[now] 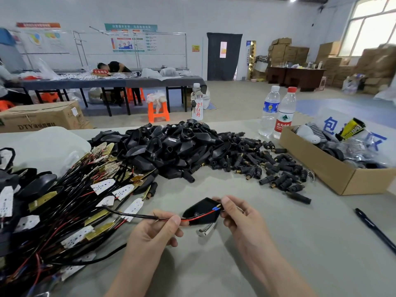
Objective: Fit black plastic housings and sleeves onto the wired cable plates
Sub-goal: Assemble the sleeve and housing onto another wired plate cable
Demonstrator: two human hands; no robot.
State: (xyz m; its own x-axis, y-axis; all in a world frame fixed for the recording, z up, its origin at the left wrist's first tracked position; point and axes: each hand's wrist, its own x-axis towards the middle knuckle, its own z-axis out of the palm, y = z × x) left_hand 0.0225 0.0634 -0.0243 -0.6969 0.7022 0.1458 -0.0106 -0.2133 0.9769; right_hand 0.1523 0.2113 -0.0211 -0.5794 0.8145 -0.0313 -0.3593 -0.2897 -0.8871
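- Before you: a white wall [192, 18] with posters [130, 38] and a dark door [224, 61].
- At your right, a bright window [368, 28] above stacked cartons [377, 61].
- A long grey table [120, 82] and an orange stool [158, 112] stand on the floor [235, 99].

Factory assembly hall: worktables [120, 82], stacked cartons [289, 52].

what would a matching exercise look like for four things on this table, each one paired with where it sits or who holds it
Things:
1 pen
2 red-capped bottle
3 black housing
4 red wire

Places:
A pinched by the left hand
B lying flat at the near right
C held at its tip by the right hand
D upright, left of the cardboard box

Pairs: 1-B, 2-D, 3-C, 4-A
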